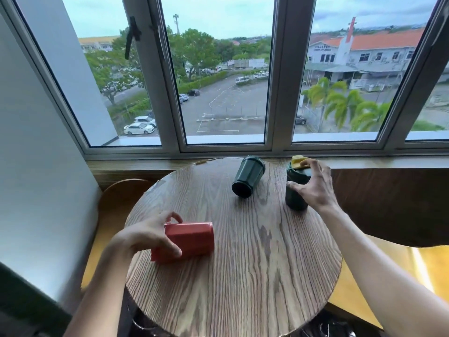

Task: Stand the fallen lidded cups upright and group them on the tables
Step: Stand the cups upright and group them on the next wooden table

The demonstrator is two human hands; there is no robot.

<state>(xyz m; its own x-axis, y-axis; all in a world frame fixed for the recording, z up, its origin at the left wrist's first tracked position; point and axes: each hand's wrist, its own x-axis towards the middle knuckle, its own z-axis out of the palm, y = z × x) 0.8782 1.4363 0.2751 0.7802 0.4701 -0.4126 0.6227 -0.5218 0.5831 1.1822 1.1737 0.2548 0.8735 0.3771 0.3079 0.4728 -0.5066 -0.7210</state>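
A red lidded cup (192,240) lies on its side at the left of the round wooden table (243,276), its base pointing right. My left hand (143,237) wraps around its lid end. A dark green cup (247,176) lies tipped over near the table's far edge, base toward me. Another dark green cup with a yellow lid flap (295,188) stands upright at the right edge. My right hand (313,186) grips it from the right, fingers over its top.
A wooden window ledge (145,164) runs behind the table under large windows. A round wooden stool (121,193) stands at the left by the wall. A yellow bench seat (388,283) lies at the right, below the table.
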